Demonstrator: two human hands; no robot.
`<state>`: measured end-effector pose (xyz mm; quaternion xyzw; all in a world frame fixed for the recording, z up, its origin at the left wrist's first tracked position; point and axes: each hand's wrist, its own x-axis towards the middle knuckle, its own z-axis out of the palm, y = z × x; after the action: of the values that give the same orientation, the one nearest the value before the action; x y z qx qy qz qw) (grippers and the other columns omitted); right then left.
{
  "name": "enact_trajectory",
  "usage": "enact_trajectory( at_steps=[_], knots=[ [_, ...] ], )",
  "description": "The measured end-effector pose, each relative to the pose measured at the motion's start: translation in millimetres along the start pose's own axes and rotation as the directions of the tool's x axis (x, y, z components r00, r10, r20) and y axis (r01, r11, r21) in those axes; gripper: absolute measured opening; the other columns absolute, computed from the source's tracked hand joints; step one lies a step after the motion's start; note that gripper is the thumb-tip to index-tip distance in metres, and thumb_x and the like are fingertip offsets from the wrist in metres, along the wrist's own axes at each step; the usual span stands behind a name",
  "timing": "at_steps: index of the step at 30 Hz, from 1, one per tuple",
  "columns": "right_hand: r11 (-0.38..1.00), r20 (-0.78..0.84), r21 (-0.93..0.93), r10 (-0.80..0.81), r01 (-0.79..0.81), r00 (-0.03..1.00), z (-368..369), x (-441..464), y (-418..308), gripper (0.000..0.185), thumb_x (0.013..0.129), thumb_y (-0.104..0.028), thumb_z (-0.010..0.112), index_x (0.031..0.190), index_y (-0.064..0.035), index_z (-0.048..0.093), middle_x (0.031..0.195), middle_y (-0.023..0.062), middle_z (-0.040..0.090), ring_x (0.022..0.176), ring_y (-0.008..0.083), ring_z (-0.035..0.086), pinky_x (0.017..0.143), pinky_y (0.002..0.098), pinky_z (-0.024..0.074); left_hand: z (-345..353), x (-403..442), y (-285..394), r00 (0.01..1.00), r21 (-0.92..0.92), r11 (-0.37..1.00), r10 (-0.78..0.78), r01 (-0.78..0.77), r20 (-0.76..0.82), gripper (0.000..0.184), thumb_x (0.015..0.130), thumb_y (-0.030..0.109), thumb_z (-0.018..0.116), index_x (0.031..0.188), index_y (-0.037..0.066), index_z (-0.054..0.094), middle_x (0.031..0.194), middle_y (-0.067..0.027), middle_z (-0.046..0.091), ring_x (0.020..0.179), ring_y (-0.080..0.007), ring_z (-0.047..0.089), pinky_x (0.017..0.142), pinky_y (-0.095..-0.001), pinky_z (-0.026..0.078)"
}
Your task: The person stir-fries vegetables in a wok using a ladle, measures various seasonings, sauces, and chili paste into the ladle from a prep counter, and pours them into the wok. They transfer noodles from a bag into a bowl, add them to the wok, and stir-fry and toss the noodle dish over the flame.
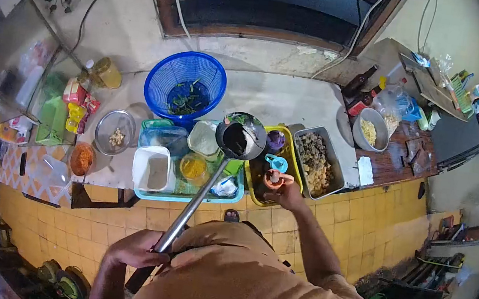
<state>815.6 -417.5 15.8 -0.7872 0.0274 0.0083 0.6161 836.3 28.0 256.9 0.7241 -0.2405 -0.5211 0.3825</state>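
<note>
My left hand [142, 248] is closed around the handle of a long metal ladle [193, 204]. Its round bowl hangs over the tubs on the table, with dark liquid and something white in it. With fingers wrapped round it, my right hand [289, 197] grips a bottle with an orange top [276, 181] at the front of a yellow tray [301, 188]. Just behind it in that tray is a bottle with a blue top [277, 163], and farther back a purple item [276, 140]. The lower part of the gripped bottle is hidden.
Left of the yellow tray, a turquoise tray [233, 199] holds a white tub [153, 168] and a jar of yellow stuff [193, 167]. A blue basket [154, 87] stands behind. Right are a metal pan of food [316, 165], a bowl [372, 130] and dark bottles [359, 80].
</note>
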Motion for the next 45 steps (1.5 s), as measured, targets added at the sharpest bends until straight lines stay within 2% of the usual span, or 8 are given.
enact_trajectory(
  at_steps=[1, 3, 8, 19, 22, 24, 31, 45],
  knots=[
    [0.997, 0.151, 0.045, 0.058, -0.066, 0.987, -16.6, 3.0, 16.8, 0.055, 0.063, -0.011, 0.084, 0.11, -0.0097, 0.056, 0.106, 0.0055, 0.059, 0.097, 0.0167, 0.058, 0.088, 0.0317, 0.0467, 0.6, 2.0, 4.1, 1.0, 0.005, 1.0, -0.007, 0.007, -0.007, 0.023, 0.077, 0.016, 0.065, 0.09, 0.001, 0.053, 0.07, -0.0057, 0.056, 0.066, -0.0141, 0.052, 0.061, -0.0306, 0.044],
    [0.555, 0.257, -0.827, 0.232, 0.089, 0.938, -63.1, 16.1, -58.4, 0.014, 0.077, -0.006, 0.067, 0.09, -0.0093, 0.063, 0.077, 0.0092, 0.064, 0.073, 0.0182, 0.062, 0.069, 0.0337, 0.0507, 3.9, 5.1, 11.5, 0.999, -0.023, 1.0, 0.015, -0.016, -0.051, 0.017, 0.08, 0.013, 0.065, 0.085, 0.003, 0.053, 0.07, -0.0024, 0.057, 0.065, -0.0106, 0.054, 0.056, -0.0275, 0.044],
    [0.966, -0.02, -0.258, -0.034, 0.028, 0.999, -95.3, 91.9, -49.1, 0.044, 0.07, -0.005, 0.066, 0.113, -0.0075, 0.058, 0.092, 0.0075, 0.063, 0.086, 0.0201, 0.06, 0.074, 0.0326, 0.0478, 17.7, 13.5, 14.4, 0.995, -0.119, 0.993, -0.01, -0.002, -0.103, 0.017, 0.08, 0.014, 0.066, 0.084, 0.002, 0.054, 0.071, -0.0027, 0.058, 0.065, -0.0113, 0.055, 0.057, -0.0277, 0.045],
    [0.988, 0.136, 0.131, 0.061, -0.079, 0.989, -35.2, 159.9, -60.8, 0.056, 0.06, -0.003, 0.08, 0.11, -0.0017, 0.054, 0.097, 0.0035, 0.062, 0.093, 0.0149, 0.057, 0.086, 0.0309, 0.0458, 38.0, 21.5, 19.9, 0.971, -0.187, 0.978, -0.132, 0.094, -0.202, 0.022, 0.08, 0.016, 0.063, 0.094, 0.001, 0.055, 0.077, -0.0091, 0.061, 0.071, -0.016, 0.06, 0.063, -0.0329, 0.048],
    [0.965, 0.107, -0.17, -0.182, 0.199, 0.977, -52.2, 157.0, -154.2, 0.056, 0.057, -0.015, 0.08, 0.106, -0.005, 0.056, 0.092, 0.0067, 0.065, 0.088, 0.0207, 0.062, 0.083, 0.0352, 0.0484, 34.9, 18.8, 20.6, 0.974, -0.067, 0.997, -0.062, 0.049, -0.216, 0.026, 0.08, 0.018, 0.065, 0.096, 0.001, 0.055, 0.078, -0.0079, 0.06, 0.07, -0.015, 0.058, 0.064, -0.0326, 0.048],
    [0.53, 0.386, -0.799, 0.087, 0.286, 0.918, -62.1, 161.6, -201.0, 0.059, 0.052, -0.03, 0.078, 0.103, -0.0085, 0.057, 0.092, 0.0114, 0.066, 0.09, 0.0287, 0.063, 0.081, 0.041, 0.0488, 32.3, 21.0, 19.7, 0.98, -0.003, 0.996, -0.093, 0.094, -0.176, 0.029, 0.08, 0.019, 0.064, 0.1, 0.0, 0.056, 0.078, -0.0088, 0.06, 0.073, -0.0155, 0.057, 0.066, -0.0318, 0.047],
    [0.137, 0.389, -0.921, 0.281, 0.365, 0.877, -51.5, 150.9, -261.3, 0.047, 0.053, -0.032, 0.072, 0.093, -0.0095, 0.059, 0.083, 0.0135, 0.065, 0.083, 0.0326, 0.063, 0.074, 0.0456, 0.0489, 31.1, 26.4, 2.4, 0.983, 0.057, 0.998, 0.01, 0.001, -0.186, 0.027, 0.079, 0.017, 0.065, 0.1, 0.002, 0.056, 0.078, -0.0073, 0.06, 0.071, -0.0154, 0.055, 0.065, -0.0335, 0.046],
    [0.202, 0.427, -0.902, 0.267, 0.382, 0.864, -63.9, 136.5, -244.2, 0.052, 0.051, -0.032, 0.075, 0.096, -0.0109, 0.061, 0.087, 0.0132, 0.066, 0.085, 0.0316, 0.064, 0.075, 0.044, 0.0507, 37.2, 24.0, -11.2, 0.979, -0.034, 0.994, 0.093, -0.101, -0.183, 0.027, 0.078, 0.023, 0.067, 0.089, 0.004, 0.05, 0.072, -0.0116, 0.055, 0.066, -0.0235, 0.055, 0.06, -0.0374, 0.043]
  ],
)
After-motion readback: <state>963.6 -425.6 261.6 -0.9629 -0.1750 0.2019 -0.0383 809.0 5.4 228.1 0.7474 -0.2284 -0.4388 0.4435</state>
